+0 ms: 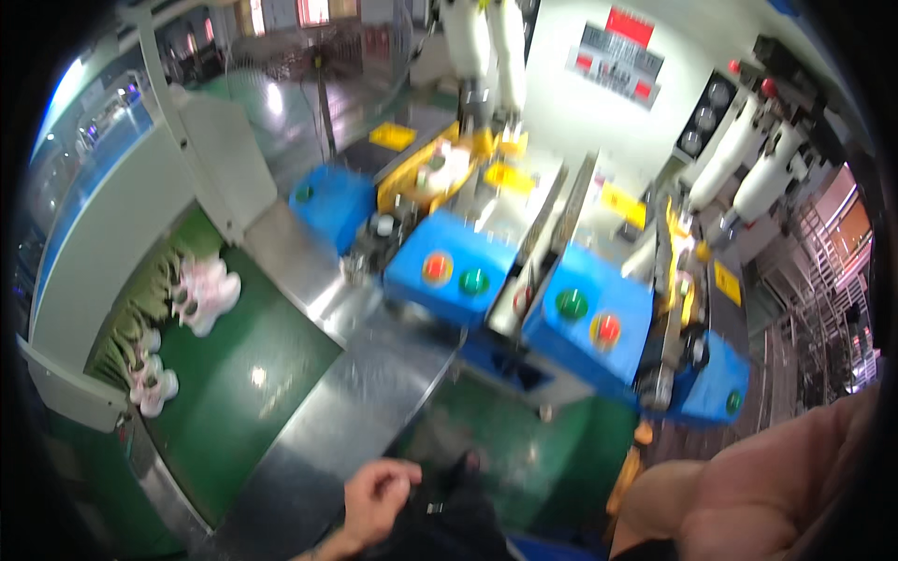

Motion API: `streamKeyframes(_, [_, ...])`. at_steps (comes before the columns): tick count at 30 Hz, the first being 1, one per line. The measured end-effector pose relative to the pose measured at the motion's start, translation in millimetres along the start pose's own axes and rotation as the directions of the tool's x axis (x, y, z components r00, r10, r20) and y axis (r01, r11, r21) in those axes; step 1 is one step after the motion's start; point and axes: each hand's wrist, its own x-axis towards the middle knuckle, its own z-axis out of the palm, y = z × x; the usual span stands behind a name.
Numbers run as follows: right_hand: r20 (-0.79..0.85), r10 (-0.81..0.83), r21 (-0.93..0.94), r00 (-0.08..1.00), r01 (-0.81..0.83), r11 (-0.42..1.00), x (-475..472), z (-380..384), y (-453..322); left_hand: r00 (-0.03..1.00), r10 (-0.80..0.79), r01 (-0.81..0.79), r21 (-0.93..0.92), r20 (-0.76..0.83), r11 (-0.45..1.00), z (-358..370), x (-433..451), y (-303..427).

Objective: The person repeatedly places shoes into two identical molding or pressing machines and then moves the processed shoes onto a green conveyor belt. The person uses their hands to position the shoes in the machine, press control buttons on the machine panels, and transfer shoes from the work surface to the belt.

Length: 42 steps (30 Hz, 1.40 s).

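My left hand (pixel 377 494) is at the bottom centre beside a bare metal ledge (pixel 323 414). Its fingers curl loosely, a gap shows by the thumb, and I see nothing held. Large and close to the camera, my right hand (pixel 758 491) fills the lower right corner; its fingertips are hidden and any grip cannot be made out. Ahead stands a machine with a blue control box (pixel 449 259) and another blue control box (pixel 596 308), each bearing a red and a green push button. A pale pink-and-white shoe (pixel 445 167) rests in the machine's yellow left station.
On the left, a green conveyor belt (pixel 238 393) carries pale pink-and-white shoes (pixel 203 294) beside a green strip curtain (pixel 151 294). White-sleeved cylinders (pixel 729 161) hang over the machine's right side. Yellow labels (pixel 508 179) and a wall sign (pixel 617 56) bear writing.
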Motion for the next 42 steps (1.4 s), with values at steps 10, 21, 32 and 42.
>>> streamKeyframes(10, [-0.060,0.028,0.361,0.998,-0.004,0.933,-2.5,62.3,48.3,0.976,-0.035,0.001,-0.157,-0.214,0.988,5.8,-8.9,-26.9])
streamKeyframes(21, [0.640,0.708,-0.209,0.298,-0.819,0.534,-169.2,322.0,68.6,0.797,0.030,-0.056,-0.024,-0.603,0.998,-173.8,8.4,-126.6])
streamKeyframes(32, [0.982,-0.020,0.065,0.189,-0.240,0.969,-309.1,684.5,178.6,0.411,0.298,0.665,0.507,-0.862,0.549,-469.6,1.0,-341.9])
streamKeyframes(42, [0.978,0.196,-0.207,-0.073,-0.209,0.956,-438.0,722.8,205.9,0.403,0.254,0.670,0.473,-0.879,0.572,-477.0,6.1,-358.0])
